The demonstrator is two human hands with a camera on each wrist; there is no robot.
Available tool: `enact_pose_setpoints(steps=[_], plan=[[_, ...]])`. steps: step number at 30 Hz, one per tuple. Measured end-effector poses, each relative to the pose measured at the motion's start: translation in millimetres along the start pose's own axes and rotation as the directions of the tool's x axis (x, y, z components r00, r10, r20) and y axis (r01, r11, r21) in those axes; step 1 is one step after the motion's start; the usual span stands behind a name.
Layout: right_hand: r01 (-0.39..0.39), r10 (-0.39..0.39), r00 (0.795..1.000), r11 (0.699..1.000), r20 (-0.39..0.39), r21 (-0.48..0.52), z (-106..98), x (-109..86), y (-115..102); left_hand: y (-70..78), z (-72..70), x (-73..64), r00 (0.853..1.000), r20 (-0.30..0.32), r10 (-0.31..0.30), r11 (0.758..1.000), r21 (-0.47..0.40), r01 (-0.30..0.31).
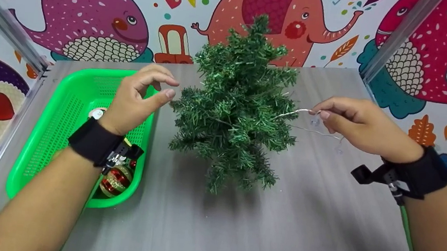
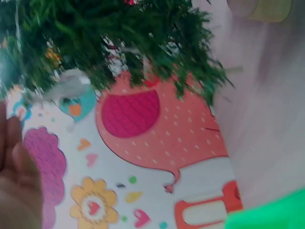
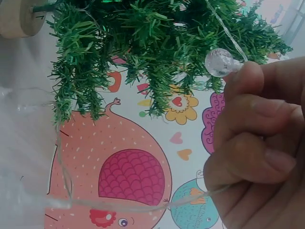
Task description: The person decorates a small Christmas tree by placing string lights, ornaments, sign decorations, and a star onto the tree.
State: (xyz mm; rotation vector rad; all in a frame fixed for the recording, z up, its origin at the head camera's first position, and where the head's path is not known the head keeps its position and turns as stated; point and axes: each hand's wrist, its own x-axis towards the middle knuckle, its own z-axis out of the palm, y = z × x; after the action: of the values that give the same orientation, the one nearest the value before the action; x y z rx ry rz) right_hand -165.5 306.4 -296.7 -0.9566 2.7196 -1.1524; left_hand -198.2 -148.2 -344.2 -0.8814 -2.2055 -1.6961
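A small green artificial Christmas tree [image 1: 238, 106] stands upright on the grey table, between the two hands. On its right side, my right hand [image 1: 364, 127] pinches a thin string of lights [image 1: 292, 114] between thumb and fingers. One clear round bulb [image 3: 219, 62] sits right at those fingertips, and a loop of the wire hangs below the hand. My left hand [image 1: 136, 96] is beside the tree's left branches, thumb and fingers apart with nothing between them. In the left wrist view a blurred clear bulb [image 2: 71, 87] shows near the branches.
At the left stands a green plastic basket [image 1: 148, 138], partly hidden under the left forearm. Inside lie a red and gold striped ball [image 1: 116, 181] and a small white ornament [image 1: 97, 113]. Walls with printed animals [image 1: 92, 18] and metal posts [image 1: 402, 36] enclose the table.
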Motion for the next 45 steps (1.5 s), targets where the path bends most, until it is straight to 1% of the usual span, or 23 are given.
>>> enact_pose_setpoints(steps=[2,3,4,5,6,7,9,10,11,12,13,14,15,17,19,20,22,25,30,34,37,42,45], plan=[[0.001,-0.001,1.0,1.0,-0.004,-0.007,1,0.1,-1,10.3,8.7,-0.7,0.992,-0.072,0.105,0.994,0.019,-0.104],[0.006,-0.006,1.0,1.0,-0.012,-0.01,1,-0.3,-2,16.8,14.1,-1.1,0.981,-0.099,0.168,0.986,0.036,-0.166],[0.013,-0.013,1.0,1.0,-0.022,-0.019,2,-0.9,-4,23.8,20.5,-1.2,0.962,-0.12,0.245,0.969,0.057,-0.239],[0.025,-0.026,0.999,0.999,-0.034,-0.029,3,-1.8,-6,31.1,27.7,-1.5,0.935,-0.129,0.332,0.942,0.092,-0.322],[0.038,-0.04,0.998,0.998,-0.047,-0.044,3,-2.7,-9,39.2,35.5,-2.0,0.898,-0.126,0.422,0.904,0.134,-0.406],[0.058,-0.062,0.996,0.996,-0.061,-0.064,4,-3.7,-12,47.5,43.8,-2.9,0.853,-0.109,0.51,0.854,0.177,-0.488],[0.118,-0.13,0.987,0.985,-0.097,-0.126,6,-5.2,-17,64.5,62.0,-4.1,0.74,-0.041,0.671,0.721,0.267,-0.639],[0.146,-0.166,0.979,0.975,-0.114,-0.166,7,-5.7,-20,73.3,71.3,-4.7,0.689,0.012,0.725,0.651,0.315,-0.691],[0.174,-0.204,0.97,0.962,-0.13,-0.209,8,-6.1,-24,82.2,80.9,-5.1,0.646,0.069,0.76,0.583,0.366,-0.725],[0.199,-0.24,0.96,0.947,-0.144,-0.252,8,-6.3,-26,91.0,90.6,-4.9,0.62,0.127,0.774,0.524,0.421,-0.74],[0.223,-0.276,0.949,0.93,-0.155,-0.293,9,-6.6,-29,98.9,100.5,-4.3,0.613,0.181,0.769,0.477,0.475,-0.739],[0.243,-0.309,0.937,0.913,-0.166,-0.327,10,-6.7,-32,106.4,110.5,-2.4,0.623,0.23,0.748,0.441,0.53,-0.725],[0.251,-0.326,0.93,0.902,-0.172,-0.35,11,-6.9,-35,113.0,120.5,-0.1,0.652,0.274,0.707,0.418,0.583,-0.697],[0.277,-0.359,0.916,0.889,-0.18,-0.364,13,-8.0,-40,124.3,139.6,6.3,0.73,0.344,0.59,0.377,0.682,-0.627],[0.301,-0.383,0.905,0.883,-0.183,-0.359,15,-9.5,-43,131.5,156.2,14.7,0.806,0.386,0.448,0.353,0.752,-0.556],[0.311,-0.39,0.902,0.884,-0.185,-0.349,17,-10.3,-44,133.8,163.0,19.0,0.832,0.402,0.384,0.343,0.774,-0.532],[0.326,-0.4,0.898,0.885,-0.185,-0.332,18,-12.3,-46,136.5,173.2,26.3,0.859,0.425,0.285,0.32,0.803,-0.503],[0.336,-0.4,0.9,0.89,-0.173,-0.308,20,-15.3,-46,135.7,180.7,32.3,0.87,0.432,0.237,0.329,0.807,-0.491],[0.301,-0.355,0.926,0.9,-0.129,-0.315,18,-16.1,-37,130.5,178.8,31.4,0.871,0.415,0.264,0.357,0.797,-0.488],[0.232,-0.307,0.94,0.893,-0.147,-0.385,12,-10.6,-17,126.8,173.8,30.9,0.877,0.391,0.277,0.36,0.805,-0.473],[0.142,-0.249,0.946,0.894,-0.207,-0.425,8,-7.5,3,125.3,172.4,30.2,0.885,0.382,0.266,0.382,0.801,-0.46],[-0.037,-0.149,0.923,0.883,-0.354,-0.468,2,-6.6,32,123.1,172.9,27.4,0.89,0.395,0.228,0.415,0.787,-0.456],[-0.188,-0.052,0.9,0.85,-0.434,-0.492,-3,-5.4,46,121.1,174.8,25.5,0.887,0.399,0.234,0.408,0.788,-0.462]])
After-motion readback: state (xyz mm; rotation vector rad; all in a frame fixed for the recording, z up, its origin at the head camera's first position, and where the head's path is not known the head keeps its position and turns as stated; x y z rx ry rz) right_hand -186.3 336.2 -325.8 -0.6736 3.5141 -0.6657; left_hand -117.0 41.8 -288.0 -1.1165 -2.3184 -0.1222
